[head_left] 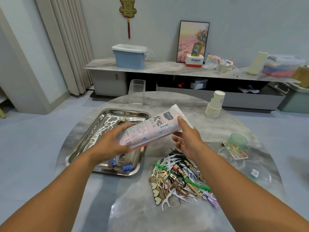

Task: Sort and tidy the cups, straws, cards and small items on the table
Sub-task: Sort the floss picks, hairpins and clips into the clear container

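Pack (155,126) slants from lower left to upper right; our left hand (111,143) and right hand (187,139) curl fingers round its ends.

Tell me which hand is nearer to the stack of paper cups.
Right. The right hand holds the straw pack's far end, closer to the paper cups; the left hand is over the tray.

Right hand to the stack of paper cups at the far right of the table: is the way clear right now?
Probably yes. Only bare tabletop lies between the right hand and the paper cups, but that hand is holding the straw pack and would have to let go first.
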`<action>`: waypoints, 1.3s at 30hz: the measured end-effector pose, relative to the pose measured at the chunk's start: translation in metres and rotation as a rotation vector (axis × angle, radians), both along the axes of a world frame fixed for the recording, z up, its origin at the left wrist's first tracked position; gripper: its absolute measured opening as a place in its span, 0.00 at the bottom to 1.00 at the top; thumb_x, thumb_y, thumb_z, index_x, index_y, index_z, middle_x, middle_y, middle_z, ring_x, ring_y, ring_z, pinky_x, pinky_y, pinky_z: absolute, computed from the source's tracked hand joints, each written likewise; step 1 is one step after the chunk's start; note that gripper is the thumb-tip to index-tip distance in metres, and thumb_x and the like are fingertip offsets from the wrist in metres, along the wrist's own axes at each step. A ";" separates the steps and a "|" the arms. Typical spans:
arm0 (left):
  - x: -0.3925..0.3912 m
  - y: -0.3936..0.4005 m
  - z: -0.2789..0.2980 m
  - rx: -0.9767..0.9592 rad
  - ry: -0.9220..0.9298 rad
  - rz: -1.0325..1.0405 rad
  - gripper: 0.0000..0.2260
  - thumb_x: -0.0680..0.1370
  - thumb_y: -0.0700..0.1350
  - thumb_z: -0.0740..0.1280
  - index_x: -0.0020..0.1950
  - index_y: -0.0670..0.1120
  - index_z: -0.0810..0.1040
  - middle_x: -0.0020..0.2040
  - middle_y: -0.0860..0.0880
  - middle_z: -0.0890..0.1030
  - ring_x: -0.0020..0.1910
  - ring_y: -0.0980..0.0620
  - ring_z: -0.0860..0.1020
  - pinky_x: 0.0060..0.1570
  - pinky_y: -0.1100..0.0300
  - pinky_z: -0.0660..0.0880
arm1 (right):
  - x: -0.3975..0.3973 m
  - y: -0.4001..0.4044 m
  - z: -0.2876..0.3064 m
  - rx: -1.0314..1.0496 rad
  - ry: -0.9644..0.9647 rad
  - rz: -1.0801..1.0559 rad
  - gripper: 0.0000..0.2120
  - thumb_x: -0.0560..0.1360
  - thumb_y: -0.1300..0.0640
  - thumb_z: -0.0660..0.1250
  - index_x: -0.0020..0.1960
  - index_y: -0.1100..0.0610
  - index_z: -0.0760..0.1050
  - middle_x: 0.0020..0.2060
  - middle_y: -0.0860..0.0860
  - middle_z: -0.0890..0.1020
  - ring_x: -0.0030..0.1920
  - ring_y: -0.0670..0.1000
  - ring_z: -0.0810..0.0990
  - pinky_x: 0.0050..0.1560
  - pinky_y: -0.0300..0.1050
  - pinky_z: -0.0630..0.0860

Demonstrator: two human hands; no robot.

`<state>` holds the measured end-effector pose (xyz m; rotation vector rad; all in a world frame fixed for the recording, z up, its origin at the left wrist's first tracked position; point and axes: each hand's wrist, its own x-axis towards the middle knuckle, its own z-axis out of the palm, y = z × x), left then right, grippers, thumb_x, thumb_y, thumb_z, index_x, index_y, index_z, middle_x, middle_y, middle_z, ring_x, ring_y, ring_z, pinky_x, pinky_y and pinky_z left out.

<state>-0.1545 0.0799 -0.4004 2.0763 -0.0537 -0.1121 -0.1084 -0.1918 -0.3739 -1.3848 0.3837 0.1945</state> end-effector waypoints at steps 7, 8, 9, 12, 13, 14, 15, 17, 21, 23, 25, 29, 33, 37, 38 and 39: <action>0.010 0.009 0.010 0.407 -0.225 0.144 0.38 0.73 0.38 0.76 0.77 0.59 0.66 0.74 0.52 0.70 0.72 0.47 0.66 0.72 0.39 0.66 | -0.002 -0.010 0.002 0.169 -0.074 -0.010 0.09 0.83 0.58 0.65 0.57 0.64 0.75 0.49 0.62 0.84 0.39 0.53 0.87 0.39 0.42 0.82; 0.011 0.007 0.011 0.407 -0.262 0.245 0.38 0.73 0.38 0.75 0.78 0.58 0.64 0.76 0.52 0.67 0.74 0.47 0.63 0.74 0.41 0.62 | -0.004 -0.005 0.001 0.206 -0.094 -0.025 0.08 0.84 0.59 0.64 0.56 0.64 0.74 0.53 0.62 0.81 0.41 0.54 0.88 0.41 0.43 0.83; 0.013 0.003 0.013 0.368 -0.303 0.356 0.37 0.74 0.38 0.74 0.78 0.57 0.64 0.76 0.51 0.65 0.75 0.47 0.62 0.74 0.43 0.61 | -0.007 -0.001 0.000 0.250 -0.109 -0.049 0.07 0.84 0.60 0.62 0.56 0.64 0.72 0.56 0.62 0.79 0.43 0.56 0.88 0.41 0.43 0.83; 0.013 -0.023 0.021 0.180 -0.388 0.652 0.28 0.74 0.40 0.73 0.72 0.54 0.69 0.72 0.47 0.67 0.71 0.44 0.65 0.71 0.45 0.65 | -0.016 0.014 -0.001 0.395 -0.122 -0.081 0.04 0.86 0.62 0.58 0.57 0.63 0.69 0.57 0.65 0.78 0.45 0.60 0.88 0.42 0.46 0.84; 0.012 -0.032 0.024 0.109 -0.375 0.735 0.24 0.74 0.43 0.74 0.67 0.54 0.71 0.70 0.47 0.67 0.69 0.43 0.66 0.69 0.46 0.68 | -0.019 0.020 -0.001 0.439 -0.124 -0.073 0.05 0.86 0.62 0.56 0.57 0.63 0.68 0.57 0.66 0.79 0.46 0.60 0.88 0.42 0.46 0.84; 0.011 -0.041 0.028 0.017 -0.325 0.805 0.22 0.73 0.46 0.76 0.62 0.54 0.70 0.67 0.47 0.68 0.67 0.44 0.68 0.65 0.47 0.71 | -0.022 0.024 -0.001 0.480 -0.124 -0.065 0.06 0.86 0.62 0.55 0.58 0.63 0.68 0.56 0.66 0.80 0.47 0.60 0.88 0.42 0.46 0.84; 0.011 -0.049 0.032 -0.110 -0.239 0.853 0.23 0.72 0.48 0.78 0.60 0.53 0.69 0.65 0.47 0.68 0.64 0.44 0.70 0.60 0.49 0.73 | -0.025 0.028 -0.001 0.514 -0.121 -0.057 0.07 0.86 0.62 0.55 0.58 0.63 0.69 0.56 0.65 0.81 0.48 0.60 0.87 0.43 0.47 0.84; 0.007 -0.063 0.038 -0.478 0.011 0.825 0.28 0.71 0.52 0.79 0.62 0.52 0.65 0.59 0.48 0.70 0.56 0.46 0.74 0.52 0.51 0.73 | -0.030 0.036 -0.001 0.543 -0.104 -0.029 0.08 0.86 0.61 0.55 0.60 0.62 0.70 0.55 0.64 0.83 0.49 0.59 0.87 0.43 0.47 0.84; 0.004 -0.083 0.036 -1.058 0.186 0.599 0.33 0.74 0.39 0.75 0.75 0.43 0.64 0.56 0.40 0.81 0.54 0.41 0.83 0.51 0.46 0.83 | -0.042 0.044 -0.007 0.338 -0.062 0.118 0.07 0.86 0.59 0.58 0.60 0.62 0.71 0.57 0.62 0.82 0.51 0.59 0.87 0.44 0.48 0.84; 0.006 -0.082 0.036 -1.118 0.198 0.590 0.25 0.76 0.35 0.71 0.72 0.37 0.69 0.59 0.37 0.82 0.54 0.40 0.84 0.44 0.50 0.84 | -0.047 0.045 -0.010 0.207 -0.060 0.197 0.09 0.84 0.58 0.61 0.59 0.64 0.72 0.57 0.62 0.82 0.50 0.58 0.86 0.44 0.47 0.84; 0.007 -0.075 0.033 -1.112 0.199 0.618 0.23 0.77 0.32 0.70 0.71 0.38 0.70 0.59 0.37 0.82 0.54 0.40 0.83 0.47 0.47 0.84 | -0.050 0.044 -0.012 0.157 -0.081 0.222 0.09 0.84 0.58 0.63 0.58 0.64 0.74 0.55 0.61 0.83 0.46 0.56 0.87 0.41 0.45 0.83; 0.004 -0.064 0.025 -0.867 0.183 0.616 0.23 0.75 0.33 0.73 0.67 0.41 0.72 0.58 0.39 0.83 0.52 0.40 0.85 0.51 0.45 0.83 | -0.052 0.037 -0.014 0.147 -0.081 0.214 0.04 0.83 0.61 0.64 0.53 0.62 0.74 0.50 0.59 0.86 0.47 0.57 0.88 0.43 0.46 0.84; 0.000 -0.058 0.018 -0.462 0.101 0.690 0.39 0.70 0.41 0.80 0.75 0.47 0.63 0.69 0.43 0.75 0.63 0.41 0.78 0.61 0.41 0.77 | -0.053 0.035 -0.015 0.154 -0.091 0.270 0.08 0.82 0.64 0.64 0.56 0.69 0.75 0.48 0.58 0.87 0.49 0.57 0.87 0.48 0.46 0.84; -0.012 -0.056 0.021 0.141 -0.073 0.670 0.30 0.66 0.52 0.83 0.63 0.52 0.73 0.63 0.46 0.73 0.62 0.43 0.74 0.59 0.44 0.75 | -0.061 0.041 -0.020 0.121 -0.089 0.296 0.09 0.82 0.64 0.65 0.57 0.70 0.75 0.47 0.57 0.88 0.49 0.55 0.88 0.45 0.43 0.84; -0.013 -0.057 0.024 0.104 -0.113 0.549 0.22 0.68 0.52 0.81 0.57 0.51 0.76 0.58 0.47 0.76 0.57 0.45 0.77 0.54 0.46 0.78 | -0.062 0.041 -0.022 0.108 -0.101 0.304 0.07 0.82 0.63 0.65 0.55 0.68 0.76 0.46 0.57 0.88 0.48 0.55 0.88 0.44 0.43 0.84; -0.016 -0.060 0.027 0.014 -0.114 0.382 0.16 0.71 0.50 0.80 0.53 0.50 0.79 0.52 0.47 0.79 0.51 0.47 0.79 0.48 0.50 0.80 | -0.064 0.041 -0.023 0.090 -0.120 0.313 0.06 0.82 0.62 0.66 0.51 0.65 0.77 0.45 0.55 0.88 0.48 0.54 0.88 0.44 0.42 0.83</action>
